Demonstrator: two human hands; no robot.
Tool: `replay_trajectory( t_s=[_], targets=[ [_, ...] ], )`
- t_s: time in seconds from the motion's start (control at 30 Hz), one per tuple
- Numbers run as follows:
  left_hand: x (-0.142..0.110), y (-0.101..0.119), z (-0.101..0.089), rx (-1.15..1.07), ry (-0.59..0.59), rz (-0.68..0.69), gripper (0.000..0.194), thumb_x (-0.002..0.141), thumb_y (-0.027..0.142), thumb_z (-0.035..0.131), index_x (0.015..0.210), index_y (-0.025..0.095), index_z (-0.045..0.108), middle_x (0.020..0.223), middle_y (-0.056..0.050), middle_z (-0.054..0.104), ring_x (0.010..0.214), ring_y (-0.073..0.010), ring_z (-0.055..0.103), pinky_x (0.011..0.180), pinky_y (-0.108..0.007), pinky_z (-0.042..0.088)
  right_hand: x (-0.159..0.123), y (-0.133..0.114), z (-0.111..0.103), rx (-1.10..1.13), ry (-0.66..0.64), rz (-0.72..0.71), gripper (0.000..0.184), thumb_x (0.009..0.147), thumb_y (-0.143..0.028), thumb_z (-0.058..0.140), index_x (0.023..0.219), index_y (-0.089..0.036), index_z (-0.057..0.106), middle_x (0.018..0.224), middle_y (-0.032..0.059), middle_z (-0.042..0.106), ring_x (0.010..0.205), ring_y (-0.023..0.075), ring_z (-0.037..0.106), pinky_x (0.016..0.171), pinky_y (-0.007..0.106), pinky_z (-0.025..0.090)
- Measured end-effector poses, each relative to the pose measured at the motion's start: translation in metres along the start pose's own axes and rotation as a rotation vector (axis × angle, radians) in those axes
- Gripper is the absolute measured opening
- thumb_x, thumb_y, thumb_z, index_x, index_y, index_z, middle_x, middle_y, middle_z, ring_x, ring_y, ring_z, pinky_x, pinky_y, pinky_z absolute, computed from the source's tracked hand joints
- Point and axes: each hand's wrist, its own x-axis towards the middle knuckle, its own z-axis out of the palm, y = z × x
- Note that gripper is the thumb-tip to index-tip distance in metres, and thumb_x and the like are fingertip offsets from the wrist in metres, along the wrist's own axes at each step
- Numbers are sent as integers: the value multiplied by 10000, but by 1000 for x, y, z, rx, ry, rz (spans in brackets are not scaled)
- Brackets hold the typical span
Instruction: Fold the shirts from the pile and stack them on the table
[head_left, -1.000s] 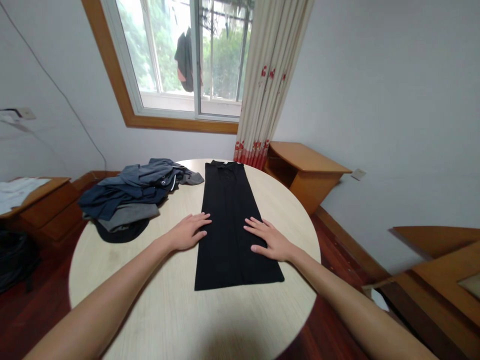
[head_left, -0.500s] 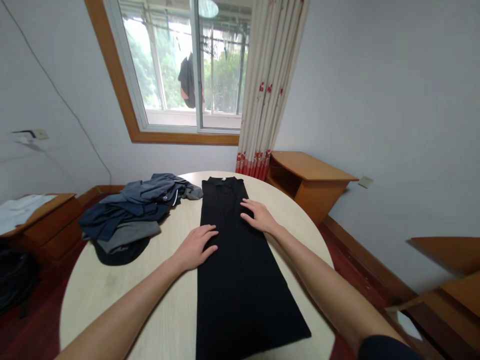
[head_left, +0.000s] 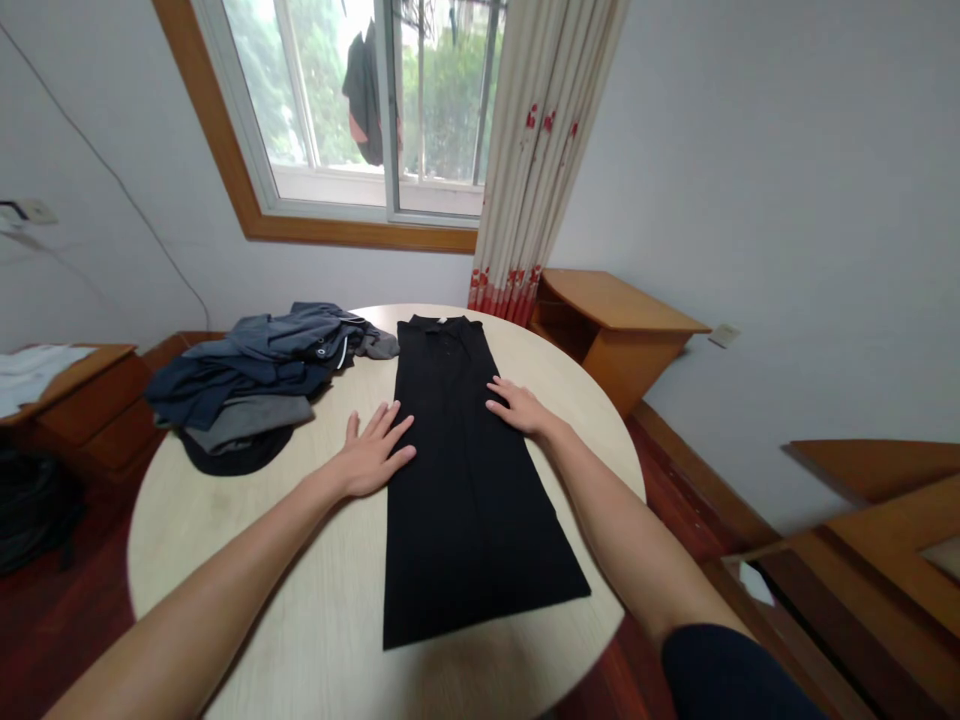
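A black shirt (head_left: 465,480), folded into a long narrow strip, lies flat down the middle of a round pale wooden table (head_left: 322,640), collar at the far end. My left hand (head_left: 371,455) rests flat at the shirt's left edge, fingers spread and open, fingertips touching the cloth. On the right edge of the shirt, a little farther up, lies my right hand (head_left: 517,407), palm down with fingers stretched out. Neither hand grips anything.
A heap of dark blue, grey and black clothes (head_left: 255,385) sits on the table's far left. A wooden side cabinet (head_left: 615,335) stands beyond the table by a curtain (head_left: 536,150). Low wooden furniture (head_left: 71,400) is at the left; more wood pieces (head_left: 862,540) at the right.
From a second ago my right hand slid up the shirt's right edge toward the collar and stays there. My left hand spread its fingers and shifted slightly off the left edge.
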Motion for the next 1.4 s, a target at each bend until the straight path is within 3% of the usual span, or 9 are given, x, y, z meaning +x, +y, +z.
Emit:
replay_trajectory(
  t_s=[0.1, 0.23, 0.37, 0.53, 0.73, 0.9, 1.13, 1.27, 1.4],
  targets=[
    [-3, -7, -10, -37, 27, -7, 522, 980, 389, 344, 1468, 282, 494, 1658, -89, 246, 1508, -353, 232, 1137, -704, 146, -5, 14, -7, 63, 76, -32, 516, 978, -364, 444, 1449, -169, 527, 1553, 122, 445, 1443, 272, 404, 1212, 474, 286],
    [-5, -14, -21, -80, 114, 11, 531, 772, 210, 494, 1279, 253, 645, 1548, -108, 457, 1382, -386, 398, 1013, -662, 360, -10, 24, -13, 132, 121, -56, 489, 919, -258, 496, 1397, -215, 586, 1473, 81, 548, 1384, 278, 483, 1199, 486, 329],
    [-3, -7, -16, -164, 213, 25, 431, 760, 220, 518, 1152, 229, 696, 1392, -122, 592, 1287, -380, 487, 985, -634, 401, -16, 20, -19, 183, 11, -139, 606, 852, -247, 585, 1454, -214, 527, 1580, 98, 401, 1470, 275, 361, 1223, 477, 287],
    [-1, 0, -11, -162, 216, 137, 331, 817, 273, 555, 1109, 248, 709, 1395, -96, 597, 1294, -347, 502, 1079, -618, 338, -23, 14, -25, 145, -191, -167, 937, 634, -178, 745, 1516, -266, 443, 1666, 81, 200, 1496, 321, 296, 1214, 453, 311],
    [-5, -6, -20, -152, 79, 314, 397, 807, 311, 652, 1200, 262, 680, 1488, -100, 532, 1391, -328, 446, 1191, -629, 174, -31, 3, -23, 59, -281, -226, 916, 607, -152, 741, 1481, -290, 501, 1666, 71, 196, 1507, 372, 242, 1211, 513, 292],
    [-8, 3, -20, -260, -43, 423, 431, 772, 216, 661, 1199, 269, 696, 1412, -92, 609, 1361, -288, 510, 1204, -570, 252, -52, -10, -26, 72, -228, -247, 807, 696, -307, 767, 1464, -311, 522, 1639, 67, 282, 1497, 373, 269, 1203, 541, 287],
    [-20, 25, -33, -330, -104, 433, 440, 814, 123, 525, 1165, 292, 730, 1265, -28, 712, 1268, -234, 608, 1165, -495, 380, -116, -42, -25, 124, -135, -323, 445, 868, -441, 671, 1304, -352, 670, 1552, 77, 452, 1473, 343, 337, 1200, 630, 186],
    [-40, 42, -47, -346, -181, 445, 383, 867, 145, 519, 1135, 285, 754, 1233, -29, 727, 1222, -230, 643, 1059, -392, 501, -144, -60, -29, 317, -146, -367, 255, 918, -430, 621, 1095, -326, 773, 1308, 83, 677, 1290, 293, 575, 1177, 588, 278],
    [-56, 53, -78, -515, -343, 489, 325, 949, 213, 495, 1132, 262, 759, 1146, -36, 763, 1069, -201, 716, 956, -312, 540, -149, -76, -64, 594, -338, -391, 310, 959, -432, 554, 974, -239, 795, 1009, 82, 772, 981, 225, 715, 981, 438, 513]
  ],
)
